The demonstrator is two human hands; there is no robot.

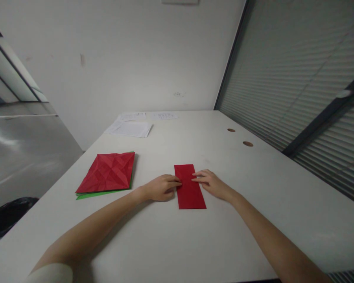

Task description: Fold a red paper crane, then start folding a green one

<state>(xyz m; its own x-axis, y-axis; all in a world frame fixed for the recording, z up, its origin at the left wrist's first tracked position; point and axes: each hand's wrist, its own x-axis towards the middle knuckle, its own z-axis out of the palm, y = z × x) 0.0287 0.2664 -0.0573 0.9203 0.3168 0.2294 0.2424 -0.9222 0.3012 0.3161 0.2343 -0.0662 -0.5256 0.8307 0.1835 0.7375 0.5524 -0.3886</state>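
Note:
A red sheet of paper (191,194), folded into a tall narrow strip, lies flat on the white table in front of me. My left hand (163,188) rests at its left edge, the fingertips stretched onto the paper and the thumb bent close to the edge. From the other side, my right hand (211,183) touches the right edge with its fingers extended and apart. Neither hand lifts the strip off the table. To the left of my left hand lies a creased red sheet (107,173) on top of green paper (98,194).
White printed papers (131,129) lie at the far left of the table (271,220). Two round holes pierce the tabletop at the right, one of them a cable hole (247,144). Blinds (283,78) border the right side. A black bag (10,216) sits low at the left.

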